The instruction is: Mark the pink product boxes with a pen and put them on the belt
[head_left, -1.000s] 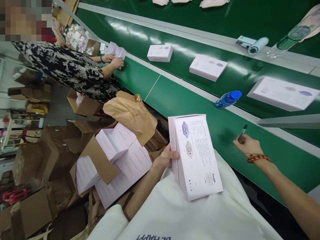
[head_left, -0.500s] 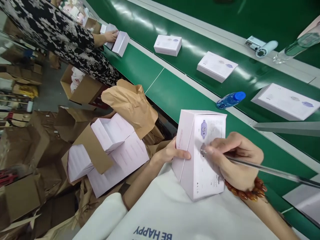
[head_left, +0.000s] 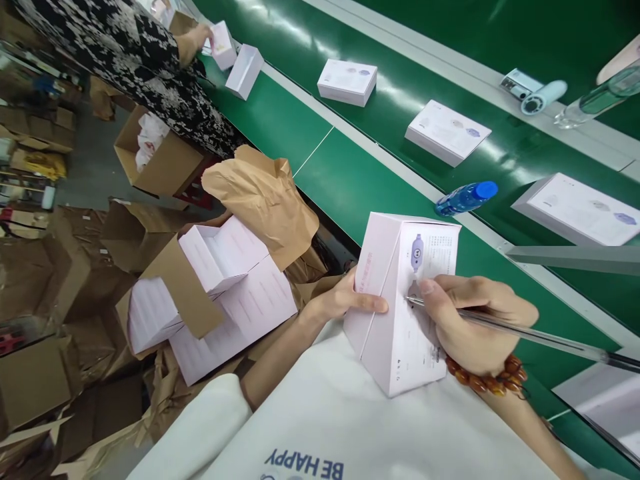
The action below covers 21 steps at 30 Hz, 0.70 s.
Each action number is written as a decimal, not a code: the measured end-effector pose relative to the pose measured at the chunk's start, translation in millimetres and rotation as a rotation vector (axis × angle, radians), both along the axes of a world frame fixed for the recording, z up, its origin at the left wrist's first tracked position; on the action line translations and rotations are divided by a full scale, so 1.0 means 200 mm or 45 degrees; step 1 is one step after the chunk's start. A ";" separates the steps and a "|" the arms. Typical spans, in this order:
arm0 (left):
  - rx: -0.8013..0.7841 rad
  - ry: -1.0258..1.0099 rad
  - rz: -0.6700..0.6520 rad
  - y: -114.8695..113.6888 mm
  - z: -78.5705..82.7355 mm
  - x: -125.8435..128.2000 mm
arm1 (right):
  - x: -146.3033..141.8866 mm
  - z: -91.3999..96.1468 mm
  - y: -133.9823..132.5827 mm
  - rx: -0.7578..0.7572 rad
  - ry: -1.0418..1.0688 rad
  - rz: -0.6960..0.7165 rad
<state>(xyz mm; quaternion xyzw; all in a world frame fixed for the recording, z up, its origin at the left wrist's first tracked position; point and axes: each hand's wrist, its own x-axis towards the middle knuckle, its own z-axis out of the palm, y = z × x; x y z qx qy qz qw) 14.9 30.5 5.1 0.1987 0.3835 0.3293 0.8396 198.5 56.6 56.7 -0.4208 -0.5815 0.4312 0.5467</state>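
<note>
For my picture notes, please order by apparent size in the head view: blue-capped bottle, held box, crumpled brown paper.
1. Held box
2. Crumpled brown paper
3. Blue-capped bottle

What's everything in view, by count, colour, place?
Held box: one, pale pink, centre.
Pen: one, clear, right.
Flat boxes: three, white, green surface.
Bottles: two, blue and clear, right side.
Handheld device: one, light blue, upper right.
Packed carton: one, brown, left.
Other cartons: several, brown, left.
Paper: one, brown, beside packed carton.
Co-worker: one, black-and-white clothing, upper left.
Far boxes: at least two, pale, near co-worker.
Bracelet: one, orange-brown, lower right.
Shirt: one, white, bottom.
Left hand: one, fingers on held box.
Right hand: one, fingers around pen.
</note>
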 end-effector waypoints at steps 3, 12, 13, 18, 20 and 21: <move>0.018 -0.001 0.004 0.01 0.00 0.00 | 0.00 0.00 0.00 0.054 -0.010 0.009; 0.055 -0.039 -0.015 0.01 -0.01 0.00 | 0.00 0.00 0.01 0.066 -0.053 -0.001; 0.055 -0.034 -0.013 0.01 0.00 0.00 | 0.00 0.00 0.01 0.066 -0.049 -0.008; 0.041 -0.016 -0.004 0.02 0.01 0.01 | 0.00 0.01 0.00 0.047 -0.043 -0.057; 0.041 -0.015 -0.005 0.01 0.01 0.01 | 0.03 -0.01 -0.02 -0.018 -0.028 -0.120; 0.040 -0.018 -0.005 0.01 0.00 0.01 | 0.05 -0.02 -0.03 -0.086 -0.003 -0.140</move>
